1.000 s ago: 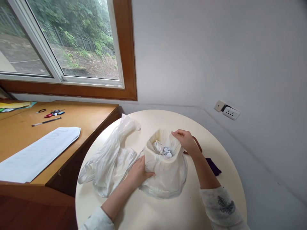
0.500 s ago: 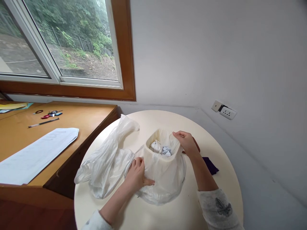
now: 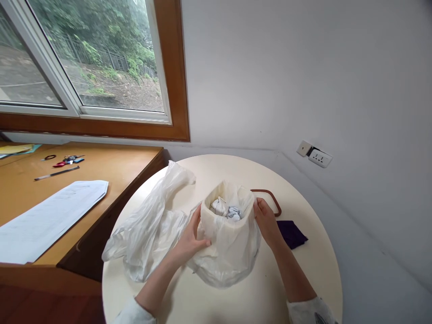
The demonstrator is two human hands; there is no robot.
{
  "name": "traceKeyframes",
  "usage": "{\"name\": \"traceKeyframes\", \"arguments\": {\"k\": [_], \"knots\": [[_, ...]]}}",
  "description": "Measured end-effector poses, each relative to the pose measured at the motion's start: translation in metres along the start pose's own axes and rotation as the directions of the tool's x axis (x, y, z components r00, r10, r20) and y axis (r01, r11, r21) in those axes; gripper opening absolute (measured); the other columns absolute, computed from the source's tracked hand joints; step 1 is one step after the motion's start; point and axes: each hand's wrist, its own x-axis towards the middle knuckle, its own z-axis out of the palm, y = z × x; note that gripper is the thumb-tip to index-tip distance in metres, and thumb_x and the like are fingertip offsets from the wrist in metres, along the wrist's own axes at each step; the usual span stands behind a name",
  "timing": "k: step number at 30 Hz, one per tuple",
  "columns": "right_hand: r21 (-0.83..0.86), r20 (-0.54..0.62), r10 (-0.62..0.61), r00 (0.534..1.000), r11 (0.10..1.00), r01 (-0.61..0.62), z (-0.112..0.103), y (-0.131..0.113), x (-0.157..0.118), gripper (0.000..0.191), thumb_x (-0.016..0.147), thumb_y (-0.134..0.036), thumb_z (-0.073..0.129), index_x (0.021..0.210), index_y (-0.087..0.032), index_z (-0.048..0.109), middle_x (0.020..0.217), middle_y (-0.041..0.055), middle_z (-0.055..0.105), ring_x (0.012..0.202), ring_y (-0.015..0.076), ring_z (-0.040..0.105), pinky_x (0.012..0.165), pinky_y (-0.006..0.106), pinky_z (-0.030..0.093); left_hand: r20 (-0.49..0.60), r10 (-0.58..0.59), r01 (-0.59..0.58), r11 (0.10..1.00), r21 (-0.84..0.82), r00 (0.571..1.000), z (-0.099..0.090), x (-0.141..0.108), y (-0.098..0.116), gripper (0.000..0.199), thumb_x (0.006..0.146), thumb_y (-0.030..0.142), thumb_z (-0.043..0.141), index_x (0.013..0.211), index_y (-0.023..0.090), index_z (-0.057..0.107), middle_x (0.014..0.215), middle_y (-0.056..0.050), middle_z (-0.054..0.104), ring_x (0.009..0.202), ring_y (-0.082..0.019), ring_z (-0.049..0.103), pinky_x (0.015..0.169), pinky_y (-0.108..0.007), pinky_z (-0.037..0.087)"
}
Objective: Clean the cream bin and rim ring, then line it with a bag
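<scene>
1. The small bin [image 3: 227, 220], lined with a white bag [image 3: 232, 256] and holding crumpled paper [image 3: 227, 210], stands mid-table [image 3: 303, 279]
2. Left hand [image 3: 191, 240] lies flat against the bin's left side, fingers spread, clenching nothing
3. Right hand [image 3: 266, 222] cups the right wall, pressing the liner
4. Judged best: press evenly from both sides so the bin stays upright, and keep the loose bag [image 3: 151, 229] clear
</scene>
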Motion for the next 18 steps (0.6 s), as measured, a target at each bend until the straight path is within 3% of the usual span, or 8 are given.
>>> {"name": "traceKeyframes", "arguments": {"k": [3, 9, 14, 18], "knots": [[-0.05, 0.004, -0.009, 1.0, 0.999, 0.01, 0.003, 0.008, -0.002, 0.032, 0.083, -0.05, 0.043, 0.074, -0.02, 0.048, 0.066, -0.0014, 0.049, 0.061, 0.0124, 0.044, 0.055, 0.024, 0.038, -0.026, -0.01, 0.005, 0.982, -0.191, 1.0, 0.012, 0.004, -0.004, 0.108, 0.056, 0.068, 0.063, 0.14, 0.021, 0.015, 0.138, -0.016, 0.034, 0.128, -0.032, 0.033, 0.102, -0.043, 0.032], [-0.215, -0.036, -0.158, 0.987, 0.965, 0.147, 0.007, 0.019, -0.007, 0.032, 0.086, -0.039, 0.038, 0.061, -0.021, 0.03, 0.061, -0.0044, 0.031, 0.056, 0.0102, 0.031, 0.052, 0.023, 0.03, -0.075, -0.179, 0.176, 0.983, -0.051, 0.981, 0.03, 0.002, -0.01, 0.11, 0.056, 0.047, 0.074, 0.138, 0.022, 0.006, 0.137, -0.015, 0.036, 0.126, -0.03, 0.036, 0.103, -0.044, 0.031], [-0.419, 0.042, -0.353, 0.935, 0.843, 0.338, 0.008, 0.02, -0.021, 0.022, 0.087, -0.021, 0.034, 0.065, -0.021, 0.034, 0.071, -0.0003, 0.039, 0.067, 0.0132, 0.041, 0.063, 0.026, 0.036, -0.131, -0.184, 0.189, 0.982, 0.023, 0.974, 0.035, 0.001, -0.01, 0.113, 0.056, 0.04, 0.075, 0.137, 0.02, 0.0, 0.141, -0.017, 0.029, 0.129, -0.03, 0.032, 0.106, -0.045, 0.027], [-0.459, 0.121, -0.385, 0.915, 0.796, 0.395, 0.009, 0.017, -0.031, 0.016, 0.087, -0.016, 0.034, 0.074, -0.02, 0.043, 0.082, 0.0047, 0.047, 0.078, 0.0163, 0.048, 0.072, 0.03, 0.04, -0.174, -0.201, 0.217, 0.973, 0.075, 0.964, 0.039, 0.002, -0.013, 0.114, 0.056, 0.035, 0.075, 0.136, 0.019, -0.004, 0.139, -0.017, 0.031, 0.13, -0.03, 0.03, 0.105, -0.044, 0.028]]}}
